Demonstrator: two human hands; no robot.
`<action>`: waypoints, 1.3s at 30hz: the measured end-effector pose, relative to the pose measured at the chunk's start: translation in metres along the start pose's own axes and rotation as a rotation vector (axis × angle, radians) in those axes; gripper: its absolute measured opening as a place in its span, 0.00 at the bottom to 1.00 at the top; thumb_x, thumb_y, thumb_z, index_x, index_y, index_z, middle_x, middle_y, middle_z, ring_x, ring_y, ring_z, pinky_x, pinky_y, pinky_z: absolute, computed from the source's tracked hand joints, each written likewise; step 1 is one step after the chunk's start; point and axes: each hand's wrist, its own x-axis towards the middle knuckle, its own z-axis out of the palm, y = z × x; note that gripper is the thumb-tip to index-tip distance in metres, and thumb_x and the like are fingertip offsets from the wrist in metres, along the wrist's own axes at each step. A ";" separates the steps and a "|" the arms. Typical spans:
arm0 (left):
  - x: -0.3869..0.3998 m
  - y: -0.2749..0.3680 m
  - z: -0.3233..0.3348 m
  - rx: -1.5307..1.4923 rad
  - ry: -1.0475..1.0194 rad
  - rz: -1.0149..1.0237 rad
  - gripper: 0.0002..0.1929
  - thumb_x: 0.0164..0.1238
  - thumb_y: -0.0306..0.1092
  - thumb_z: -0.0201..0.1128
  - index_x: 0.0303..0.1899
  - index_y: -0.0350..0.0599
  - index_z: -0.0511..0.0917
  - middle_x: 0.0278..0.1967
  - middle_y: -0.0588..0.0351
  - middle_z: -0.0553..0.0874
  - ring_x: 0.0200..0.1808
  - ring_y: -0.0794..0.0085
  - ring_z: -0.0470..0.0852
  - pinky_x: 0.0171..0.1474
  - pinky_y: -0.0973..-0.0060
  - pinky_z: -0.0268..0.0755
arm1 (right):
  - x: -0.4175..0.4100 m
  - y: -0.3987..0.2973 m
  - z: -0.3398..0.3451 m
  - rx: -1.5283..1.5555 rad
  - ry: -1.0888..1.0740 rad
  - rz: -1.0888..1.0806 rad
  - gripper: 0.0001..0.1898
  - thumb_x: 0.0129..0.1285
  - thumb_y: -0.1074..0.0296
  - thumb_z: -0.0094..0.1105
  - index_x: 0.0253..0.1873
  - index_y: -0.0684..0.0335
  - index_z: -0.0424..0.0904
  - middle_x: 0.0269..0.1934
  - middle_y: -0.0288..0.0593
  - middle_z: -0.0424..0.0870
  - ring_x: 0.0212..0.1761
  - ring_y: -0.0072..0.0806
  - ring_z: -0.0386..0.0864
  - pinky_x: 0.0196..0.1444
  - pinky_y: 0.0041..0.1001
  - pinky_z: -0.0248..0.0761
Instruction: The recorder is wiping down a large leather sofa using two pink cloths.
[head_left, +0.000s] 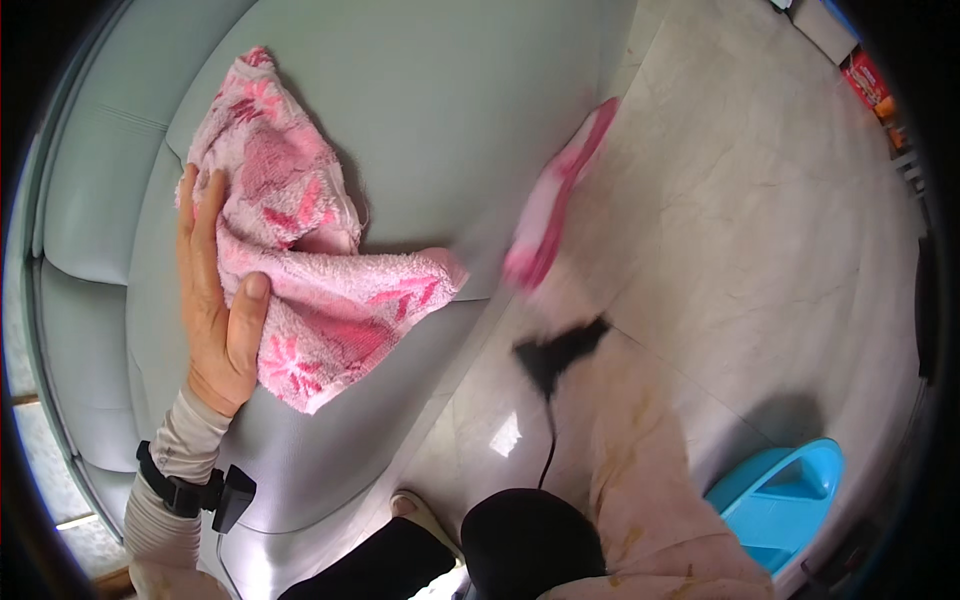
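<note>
My left hand (217, 307) lies on a pink floral terry towel (300, 247) on the seat of a grey-green leather sofa (427, 112). Its fingers are partly under the towel's left edge, with the thumb on top; whether they grip it is unclear. My right hand (559, 300) is badly blurred beyond the sofa's front edge, over the floor. Just above it, a blurred pink and white cloth or folded towel (562, 195) appears to be in its grasp. Both wrists carry black strapped devices.
On the light tiled floor (735, 225), a bright blue plastic basin (787, 510) stands at the lower right. A red package (866, 79) and other goods are at the upper right. The sofa's backrest (97, 187) runs along the left. My knees and one slipper (424, 517) show below.
</note>
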 end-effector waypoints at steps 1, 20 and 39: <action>0.001 0.000 0.005 -0.008 0.003 -0.003 0.37 0.70 0.55 0.48 0.70 0.35 0.56 0.72 0.37 0.52 0.74 0.48 0.50 0.73 0.59 0.40 | -0.038 0.006 0.032 0.012 0.063 -0.086 0.19 0.66 0.59 0.53 0.58 0.61 0.72 0.52 0.51 0.76 0.54 0.43 0.73 0.56 0.39 0.65; -0.088 -0.066 -0.020 -0.401 0.043 -0.159 0.34 0.74 0.36 0.49 0.73 0.35 0.42 0.73 0.42 0.51 0.74 0.59 0.52 0.73 0.66 0.44 | -0.053 -0.209 0.076 -0.349 0.542 -1.004 0.17 0.68 0.59 0.45 0.51 0.69 0.71 0.60 0.67 0.64 0.67 0.61 0.56 0.69 0.56 0.44; -0.092 -0.084 -0.014 -0.089 0.130 -0.116 0.35 0.72 0.38 0.51 0.71 0.30 0.46 0.71 0.36 0.55 0.73 0.50 0.54 0.73 0.64 0.44 | -0.021 -0.194 0.087 -0.508 0.673 -0.767 0.30 0.64 0.61 0.48 0.70 0.64 0.56 0.71 0.55 0.56 0.73 0.48 0.52 0.74 0.53 0.34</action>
